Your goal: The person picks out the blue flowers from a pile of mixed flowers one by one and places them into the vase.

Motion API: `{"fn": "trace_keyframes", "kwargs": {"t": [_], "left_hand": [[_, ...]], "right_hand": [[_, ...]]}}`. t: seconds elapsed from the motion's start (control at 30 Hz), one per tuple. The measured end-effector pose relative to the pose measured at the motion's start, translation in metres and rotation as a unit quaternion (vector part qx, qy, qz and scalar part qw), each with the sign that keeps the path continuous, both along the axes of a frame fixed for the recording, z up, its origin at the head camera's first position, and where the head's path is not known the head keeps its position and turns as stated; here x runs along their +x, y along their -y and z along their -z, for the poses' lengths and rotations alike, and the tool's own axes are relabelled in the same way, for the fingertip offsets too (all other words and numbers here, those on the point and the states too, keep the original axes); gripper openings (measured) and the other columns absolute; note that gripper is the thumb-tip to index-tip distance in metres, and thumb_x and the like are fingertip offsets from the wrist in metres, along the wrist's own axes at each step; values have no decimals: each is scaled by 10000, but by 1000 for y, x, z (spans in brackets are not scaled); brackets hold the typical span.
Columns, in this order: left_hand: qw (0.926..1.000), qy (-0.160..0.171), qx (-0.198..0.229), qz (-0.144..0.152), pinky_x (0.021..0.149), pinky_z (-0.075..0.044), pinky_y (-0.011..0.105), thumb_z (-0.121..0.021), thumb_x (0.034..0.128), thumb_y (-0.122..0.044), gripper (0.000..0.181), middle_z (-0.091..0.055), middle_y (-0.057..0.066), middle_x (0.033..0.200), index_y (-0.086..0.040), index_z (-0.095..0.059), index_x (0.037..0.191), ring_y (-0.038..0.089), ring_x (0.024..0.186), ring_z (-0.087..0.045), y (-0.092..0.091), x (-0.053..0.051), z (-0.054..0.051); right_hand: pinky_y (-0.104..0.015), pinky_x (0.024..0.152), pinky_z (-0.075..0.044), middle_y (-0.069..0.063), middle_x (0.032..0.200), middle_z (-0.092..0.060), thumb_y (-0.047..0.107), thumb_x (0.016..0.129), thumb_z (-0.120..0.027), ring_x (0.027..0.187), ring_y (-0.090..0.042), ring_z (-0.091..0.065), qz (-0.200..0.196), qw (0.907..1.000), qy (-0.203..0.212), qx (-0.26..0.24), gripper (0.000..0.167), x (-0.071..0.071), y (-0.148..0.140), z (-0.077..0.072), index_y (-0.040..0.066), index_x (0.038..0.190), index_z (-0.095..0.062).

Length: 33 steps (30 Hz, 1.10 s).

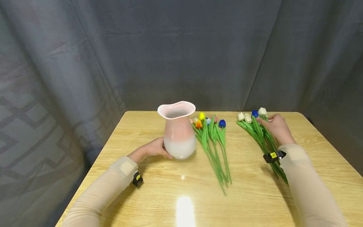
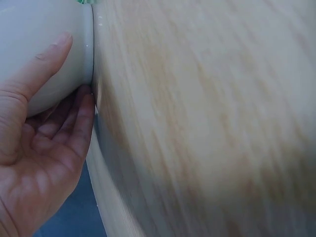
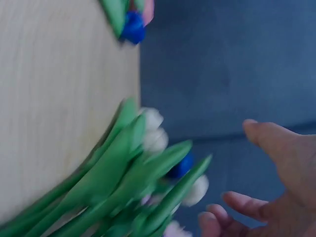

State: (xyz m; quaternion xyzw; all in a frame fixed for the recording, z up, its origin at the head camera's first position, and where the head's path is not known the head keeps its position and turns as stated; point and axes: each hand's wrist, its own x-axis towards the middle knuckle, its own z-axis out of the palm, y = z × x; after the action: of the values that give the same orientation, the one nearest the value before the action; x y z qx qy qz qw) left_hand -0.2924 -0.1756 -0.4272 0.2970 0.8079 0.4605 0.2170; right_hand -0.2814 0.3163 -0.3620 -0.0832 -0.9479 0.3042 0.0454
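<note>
A pink-and-white vase point(image 1: 180, 135) with a wavy rim stands upright on the table. Low on its left side, my left hand point(image 1: 154, 147) holds it. In the left wrist view, that hand's thumb point(image 2: 52, 57) lies along the white vase wall point(image 2: 34, 29), with the fingers bent near the base. At the right lies a bunch of artificial tulips point(image 1: 256, 134) with white and blue heads. My right hand point(image 1: 279, 130) is over the heads' right side. In the right wrist view, its fingers point(image 3: 247, 206) are spread beside the tulips point(image 3: 123, 182), gripping nothing.
Another group of tulips point(image 1: 214, 148) with yellow, orange, pink and blue heads lies right of the vase. The wooden table point(image 1: 147, 201) ends at its back edge before a grey curtain point(image 1: 181, 56). Light glares near the table's front.
</note>
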Motion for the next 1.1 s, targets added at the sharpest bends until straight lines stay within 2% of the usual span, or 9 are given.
{"fn": "trace_keyframes", "kwargs": {"t": [0.17, 0.3, 0.47, 0.63, 0.73, 0.87, 0.97, 1.03, 1.1], "left_hand": [[10000, -36, -2, 7, 930, -495, 344, -826, 732, -63, 716, -569, 124, 1290, -65, -475, 1356, 217, 1101, -565, 0, 0, 1], [10000, -62, 21, 40, 916, -503, 343, -824, 731, -59, 709, -575, 127, 1279, -63, -479, 1351, 213, 1080, -574, 0, 0, 1], [10000, -52, 25, 73, 923, -502, 347, -824, 730, -60, 718, -569, 123, 1287, -65, -472, 1357, 214, 1092, -569, 1, 0, 0], [10000, 7, 31, 39, 960, -487, 360, -828, 720, -47, 750, -557, 96, 1313, -88, -460, 1372, 226, 1143, -554, 1, -2, 1], [10000, 52, 45, 38, 975, -478, 362, -828, 715, -33, 765, -550, 85, 1325, -98, -454, 1379, 230, 1165, -546, 0, -2, 1], [10000, 46, 49, 69, 959, -486, 356, -821, 726, -34, 755, -550, 100, 1323, -89, -450, 1381, 232, 1151, -552, -1, -1, 1], [10000, 20, 15, 71, 925, -503, 350, -818, 731, -41, 726, -567, 116, 1294, -71, -464, 1364, 220, 1102, -571, -1, 0, 1], [10000, 8, 15, 75, 905, -512, 345, -817, 734, -46, 708, -579, 124, 1273, -59, -473, 1353, 211, 1070, -582, -1, -1, 1], [10000, 13, 16, 69, 898, -515, 343, -816, 734, -48, 697, -585, 130, 1261, -52, -479, 1345, 210, 1057, -588, 0, -1, 0]], "right_hand": [[-555, 833, -458, -364, 1211, -473, 472, 988, -452, 1063, -480, -503, -838, 9959, 151, 297, 681, -1, 27, -20, -142, 1278, -410], [-507, 792, -475, -344, 1174, -524, 403, 989, -497, 1029, -455, -544, -1435, 9882, 230, 492, 532, -3, 50, -23, -83, 1204, -476], [-394, 687, -494, -235, 1023, -614, 310, 962, -557, 856, -315, -606, -1924, 9785, 412, 626, 358, -10, 79, -8, -30, 1075, -553], [-301, 588, -428, -70, 775, -564, 212, 946, -553, 668, -180, -508, -2229, 9665, 858, 937, 198, -19, 99, 14, 20, 899, -550], [-290, 568, -371, -24, 703, -474, 186, 942, -557, 612, -160, -421, -2340, 9600, 1098, 1073, 191, -23, 105, 24, 53, 813, -510], [-285, 540, -345, 8, 606, -400, 192, 930, -590, 537, -140, -372, -2428, 9553, 1200, 1183, 294, -26, 112, 33, 105, 691, -441], [-321, 577, -394, -20, 618, -451, 183, 901, -604, 566, -169, -429, -2503, 9513, 1153, 1382, 256, -27, 118, 36, 72, 703, -485], [-379, 675, -467, -97, 749, -575, 177, 882, -618, 684, -233, -542, -2550, 9483, 1177, 1480, 176, -27, 121, 37, 14, 831, -574], [-418, 744, -489, -155, 856, -611, 160, 865, -619, 770, -281, -578, -2569, 9456, 1311, 1508, 172, -27, 123, 37, -7, 901, -601]]}}
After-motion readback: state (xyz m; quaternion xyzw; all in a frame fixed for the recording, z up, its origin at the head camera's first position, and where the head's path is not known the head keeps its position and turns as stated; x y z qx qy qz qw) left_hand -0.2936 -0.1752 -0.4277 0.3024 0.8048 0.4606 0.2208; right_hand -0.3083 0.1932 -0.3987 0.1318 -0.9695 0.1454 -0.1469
